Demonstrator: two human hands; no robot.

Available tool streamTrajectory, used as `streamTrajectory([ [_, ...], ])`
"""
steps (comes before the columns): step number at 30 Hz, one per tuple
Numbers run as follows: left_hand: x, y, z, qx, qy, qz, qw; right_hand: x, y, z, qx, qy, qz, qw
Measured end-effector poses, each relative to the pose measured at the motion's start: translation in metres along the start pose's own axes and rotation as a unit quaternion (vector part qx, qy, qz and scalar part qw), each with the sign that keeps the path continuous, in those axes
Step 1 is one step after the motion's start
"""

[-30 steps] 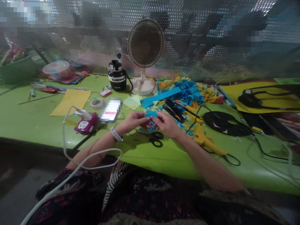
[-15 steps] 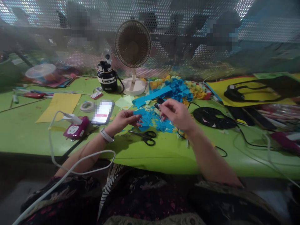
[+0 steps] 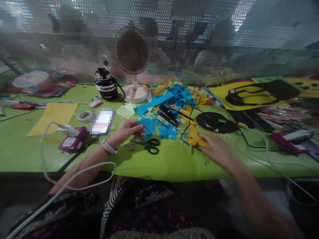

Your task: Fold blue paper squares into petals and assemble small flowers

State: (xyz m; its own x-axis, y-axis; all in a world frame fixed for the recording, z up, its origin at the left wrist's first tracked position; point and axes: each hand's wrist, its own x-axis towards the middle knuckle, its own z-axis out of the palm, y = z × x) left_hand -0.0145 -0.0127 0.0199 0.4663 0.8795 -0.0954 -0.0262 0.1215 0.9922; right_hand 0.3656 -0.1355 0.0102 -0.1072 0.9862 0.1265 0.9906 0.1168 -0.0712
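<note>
Presently, my left hand (image 3: 127, 129) pinches blue paper (image 3: 148, 123); my right hand (image 3: 213, 146), finger closure indeterminable, is apparently fetching the glue gun (image 3: 193, 136). Lifting requires firm grip.

A bare strip was left along the table (image 3: 149, 169)'s near edge; farther in, the way was blocked by scissors (image 3: 152, 146), stapler (image 3: 169, 115) and fan (image 3: 132, 54).

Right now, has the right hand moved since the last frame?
Yes. Against the scissors, the right hand has moved rightward and closer to the person; it is now at the yellow glue gun.
</note>
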Motion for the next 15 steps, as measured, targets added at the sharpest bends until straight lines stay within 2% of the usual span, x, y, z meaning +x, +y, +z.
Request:
streamTrajectory([
  [3, 0.0, 0.0, 0.0, 0.007, 0.002, -0.005, 1.0, 0.002, -0.003, 0.006, -0.013, 0.007, 0.011, 1.0],
  [6, 0.0, -0.001, 0.001, 0.016, -0.001, -0.005, 1.0, 0.004, 0.001, -0.001, 0.001, -0.013, 0.009, 1.0],
  [9, 0.001, -0.003, 0.001, 0.026, -0.006, -0.004, 1.0, 0.012, 0.021, -0.016, 0.083, -0.001, 0.037, 0.996],
  [11, 0.001, -0.004, 0.001, 0.028, -0.008, -0.004, 1.0, 0.026, 0.042, -0.026, 0.12, 0.061, 0.096, 0.986],
  [12, 0.001, -0.005, 0.001, 0.028, -0.011, -0.003, 1.0, 0.034, 0.054, -0.03, 0.09, 0.087, 0.127, 0.984],
  [13, 0.001, -0.005, 0.001, 0.028, -0.014, -0.003, 1.0, 0.044, 0.065, -0.033, 0.043, 0.082, 0.147, 0.985],
  [15, 0.001, -0.005, 0.002, 0.027, -0.017, -0.003, 0.999, 0.061, 0.084, -0.034, -0.052, 0.015, 0.167, 0.984],
])
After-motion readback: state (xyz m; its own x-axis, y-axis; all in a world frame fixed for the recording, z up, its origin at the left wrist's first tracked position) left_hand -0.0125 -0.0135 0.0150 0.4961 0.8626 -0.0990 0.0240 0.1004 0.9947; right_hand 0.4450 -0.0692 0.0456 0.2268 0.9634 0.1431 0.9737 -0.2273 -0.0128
